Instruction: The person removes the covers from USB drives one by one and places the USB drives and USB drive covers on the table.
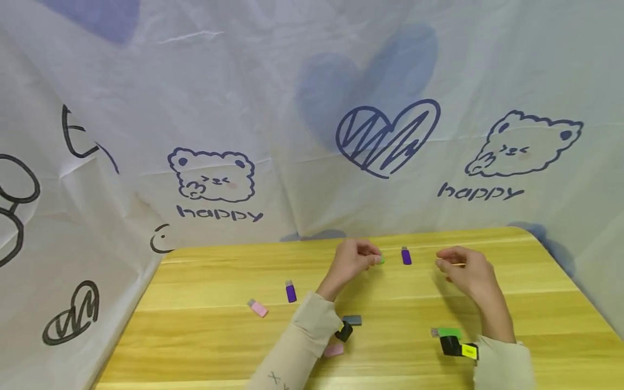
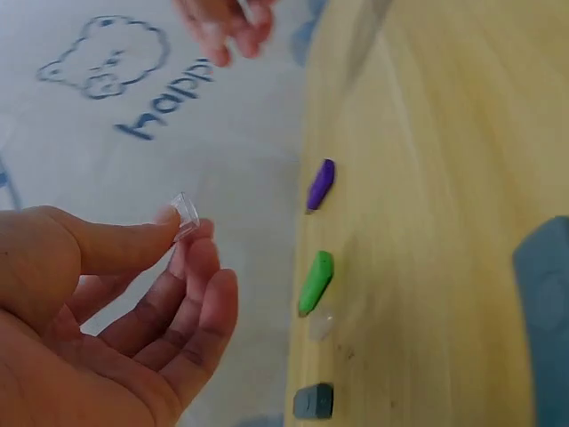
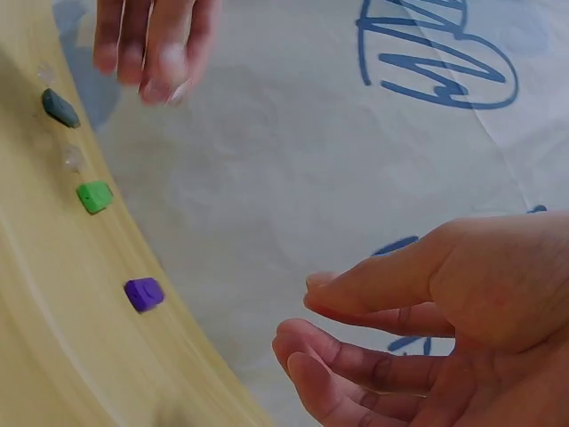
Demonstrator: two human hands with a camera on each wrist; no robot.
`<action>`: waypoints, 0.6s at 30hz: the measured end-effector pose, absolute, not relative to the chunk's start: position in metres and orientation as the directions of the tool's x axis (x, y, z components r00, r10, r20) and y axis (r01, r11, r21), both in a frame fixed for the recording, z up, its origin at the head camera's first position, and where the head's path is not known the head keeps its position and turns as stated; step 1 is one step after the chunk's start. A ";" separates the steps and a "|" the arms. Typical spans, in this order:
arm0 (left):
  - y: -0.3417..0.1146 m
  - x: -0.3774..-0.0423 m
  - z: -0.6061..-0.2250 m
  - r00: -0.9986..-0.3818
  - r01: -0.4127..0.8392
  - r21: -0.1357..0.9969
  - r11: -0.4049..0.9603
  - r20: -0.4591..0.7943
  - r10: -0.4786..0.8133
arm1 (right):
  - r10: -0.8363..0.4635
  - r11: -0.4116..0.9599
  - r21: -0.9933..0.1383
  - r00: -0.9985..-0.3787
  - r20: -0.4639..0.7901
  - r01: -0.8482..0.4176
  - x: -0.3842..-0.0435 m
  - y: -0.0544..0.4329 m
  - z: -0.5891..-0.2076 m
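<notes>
My left hand [image 1: 350, 265] pinches a small clear plastic cap [image 2: 186, 216] between thumb and index finger, above the far part of the table. My right hand [image 1: 470, 272] hovers to the right, fingers loosely bent, with nothing between thumb and fingertips. Between the hands lies a purple USB stick [image 1: 407, 256], its plug pointing to the far edge. A green USB stick [image 2: 316, 283] lies near my left fingertips, mostly hidden in the head view. Beside it on the table are another clear cap [image 2: 322, 326] and a grey USB stick [image 2: 314, 402].
Nearer on the wooden table [image 1: 205, 336] lie a second purple stick [image 1: 291, 292], a pink stick [image 1: 258, 309], a grey one [image 1: 353, 320], another pink piece [image 1: 334, 350] partly behind the left sleeve, and a green stick [image 1: 448, 332] by the right wrist. A printed cloth [image 1: 292, 135] hangs behind.
</notes>
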State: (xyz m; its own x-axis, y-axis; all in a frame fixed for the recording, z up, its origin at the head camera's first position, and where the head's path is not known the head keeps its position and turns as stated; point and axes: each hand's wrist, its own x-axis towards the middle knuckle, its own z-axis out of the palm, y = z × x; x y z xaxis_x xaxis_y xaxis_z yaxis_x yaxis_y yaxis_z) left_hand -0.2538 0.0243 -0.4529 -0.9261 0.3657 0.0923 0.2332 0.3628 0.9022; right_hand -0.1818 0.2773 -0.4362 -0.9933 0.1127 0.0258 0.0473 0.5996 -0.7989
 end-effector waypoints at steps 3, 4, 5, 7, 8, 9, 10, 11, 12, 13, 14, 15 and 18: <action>0.037 -0.264 -0.453 -0.921 0.262 0.859 0.440 0.086 0.381 | 0.122 0.587 -0.808 -0.992 0.027 0.050 -0.180 0.282 -0.435; 0.042 -0.268 -0.454 -0.919 0.270 0.844 0.464 0.083 0.385 | 0.127 0.582 -0.812 -0.992 0.026 0.054 -0.179 0.284 -0.435; 0.046 -0.270 -0.455 -0.920 0.273 0.830 0.487 0.076 0.385 | 0.133 0.578 -0.814 -0.991 0.021 0.060 -0.178 0.286 -0.435; 0.054 -0.275 -0.457 -0.919 0.285 0.807 0.517 0.077 0.387 | 0.144 0.574 -0.816 -0.989 0.016 0.070 -0.175 0.289 -0.435; 0.058 -0.278 -0.458 -0.918 0.290 0.798 0.529 0.077 0.388 | 0.148 0.569 -0.819 -0.989 0.012 0.075 -0.174 0.291 -0.435; 0.061 -0.280 -0.459 -0.917 0.300 0.786 0.541 0.081 0.391 | 0.152 0.567 -0.820 -0.988 0.008 0.081 -0.172 0.293 -0.435; 0.064 -0.282 -0.460 -0.916 0.306 0.774 0.554 0.082 0.392 | 0.156 0.564 -0.821 -0.988 0.003 0.087 -0.171 0.295 -0.435; 0.067 -0.284 -0.462 -0.914 0.315 0.761 0.567 0.084 0.396 | 0.161 0.562 -0.822 -0.987 -0.002 0.093 -0.170 0.297 -0.435; 0.070 -0.286 -0.463 -0.912 0.325 0.746 0.581 0.085 0.402 | 0.166 0.559 -0.824 -0.986 -0.003 0.097 -0.169 0.298 -0.435; 0.073 -0.288 -0.464 -0.909 0.337 0.726 0.600 0.084 0.409 | 0.167 0.553 -0.827 -0.986 -0.005 0.098 -0.168 0.300 -0.435; 0.075 -0.290 -0.465 -0.904 0.351 0.702 0.620 0.083 0.418 | 0.169 0.548 -0.831 -0.986 -0.007 0.100 -0.168 0.301 -0.435; 0.077 -0.292 -0.467 -0.902 0.361 0.678 0.640 0.079 0.425 | 0.171 0.543 -0.833 -0.985 -0.010 0.103 -0.167 0.302 -0.436; 0.083 -0.296 -0.470 -0.897 0.377 0.603 0.703 0.047 0.440 | 0.176 0.532 -0.839 -0.984 -0.020 0.112 -0.167 0.305 -0.437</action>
